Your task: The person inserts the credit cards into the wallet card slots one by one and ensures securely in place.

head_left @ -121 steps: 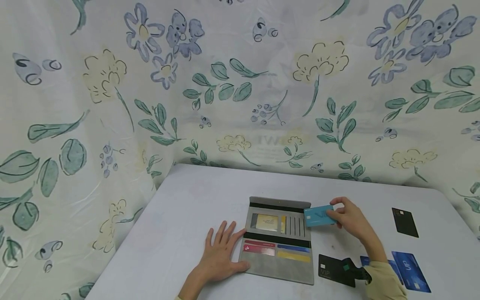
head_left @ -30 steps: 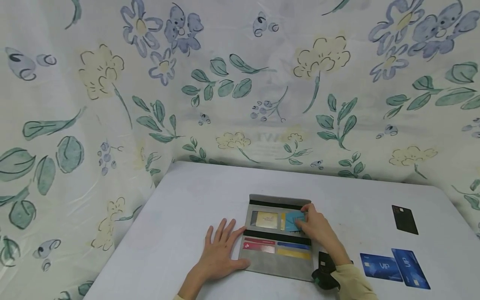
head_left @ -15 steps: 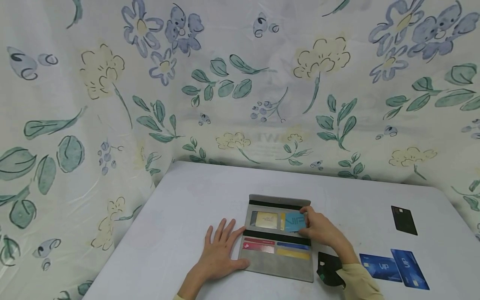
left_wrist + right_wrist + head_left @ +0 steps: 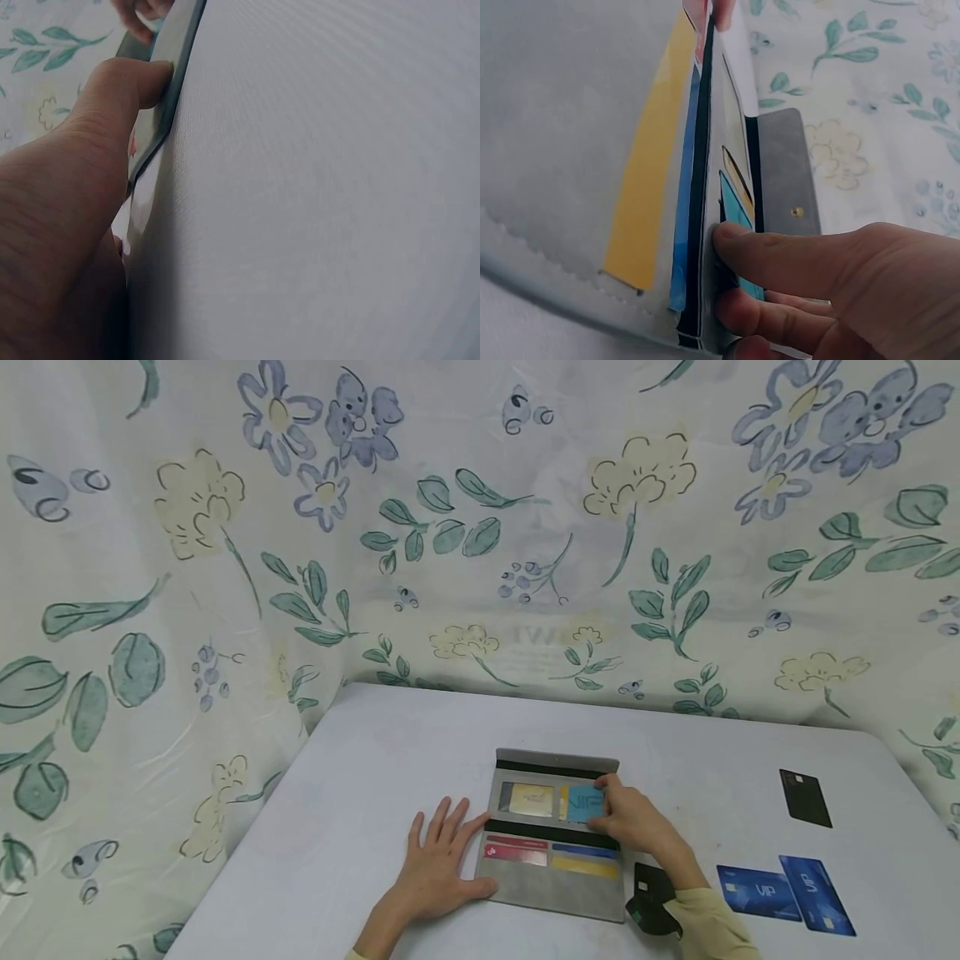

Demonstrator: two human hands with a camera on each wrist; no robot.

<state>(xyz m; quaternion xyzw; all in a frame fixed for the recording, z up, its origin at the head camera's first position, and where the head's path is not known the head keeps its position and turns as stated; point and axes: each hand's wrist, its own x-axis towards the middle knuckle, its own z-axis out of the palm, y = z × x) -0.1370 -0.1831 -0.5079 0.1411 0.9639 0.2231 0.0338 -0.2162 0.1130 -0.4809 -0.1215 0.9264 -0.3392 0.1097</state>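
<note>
A grey wallet [image 4: 549, 893] lies unfolded on the white table, with red, blue and yellow cards in its lower slots. A light blue bank card [image 4: 583, 805] sits partly in the slots of its upper right half. My right hand [image 4: 636, 814] pinches the right end of this card, forefinger at its upper edge and thumb at the lower. In the right wrist view the thumb [image 4: 739, 238] presses right beside the light blue card. My left hand [image 4: 442, 868] lies spread at the wallet's left side, its thumb [image 4: 154, 79] resting on the wallet's edge.
A black card [image 4: 654, 881] lies right of the wallet, partly hidden by the right wrist's dark camera strap [image 4: 654, 917]. Two blue cards [image 4: 761, 892] overlap farther right, with another black card [image 4: 806, 797] behind them. A flowered curtain [image 4: 465, 585] stands behind the table.
Four seconds ago the right hand held the light blue card off the wallet's right side; it has moved left into the upper slots. In the last second the fingers shift slightly. The left hand stays.
</note>
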